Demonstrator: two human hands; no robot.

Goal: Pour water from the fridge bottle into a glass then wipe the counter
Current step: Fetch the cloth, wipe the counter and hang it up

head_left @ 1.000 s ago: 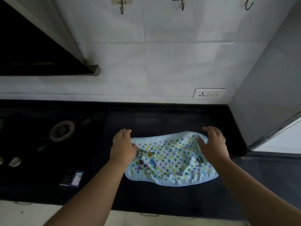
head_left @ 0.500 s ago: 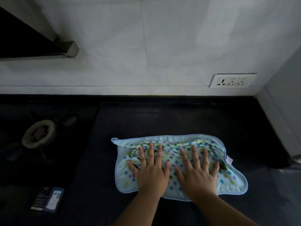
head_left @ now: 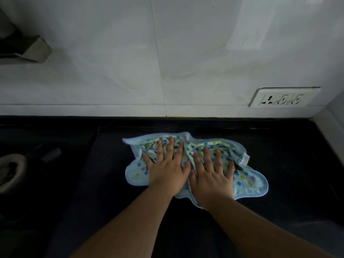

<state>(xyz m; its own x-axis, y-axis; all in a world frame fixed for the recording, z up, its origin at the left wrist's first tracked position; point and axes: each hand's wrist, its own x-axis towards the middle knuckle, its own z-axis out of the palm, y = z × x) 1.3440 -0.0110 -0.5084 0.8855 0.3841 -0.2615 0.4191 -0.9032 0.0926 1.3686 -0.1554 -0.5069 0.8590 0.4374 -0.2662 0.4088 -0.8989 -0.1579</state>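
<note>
- Left hand [head_left: 168,171] flat on the cloth [head_left: 247,180], palm down, fingers [head_left: 170,148] spread wide and pointing toward the wall [head_left: 167,53]; grips nothing, only presses.
- Right hand [head_left: 212,178] flat beside it, palm down, fingers [head_left: 206,155] likewise splayed and stretched forward; also grips nothing.
- Thumbs of both hands close together, nearly touching near the middle of the cloth.
- Cloth: pale blue with a blue hem and coloured polka dots, lying on the dark counter [head_left: 288,155], bunched and wrinkled under the fingertips, flatter at its near right corner.
- Small white tag [head_left: 245,159] sticking out at the cloth's right edge, just beside the right little finger.
- Far edge of the cloth near the back of the counter, short of the wall, with a strip of dark surface between.
- Both forearms entering from the bottom of the view, converging toward the cloth.
- White socket plate [head_left: 283,97] on the wall, up and to the right, well apart from the cloth.
- Gas burner [head_left: 11,168] at the far left on a dark hob, well apart from the hands; detail too dim to make out.
- Metal corner of a hood [head_left: 35,49] at upper left, above the hob.
- Counter very dark throughout; cannot tell whether wet or dry.
</note>
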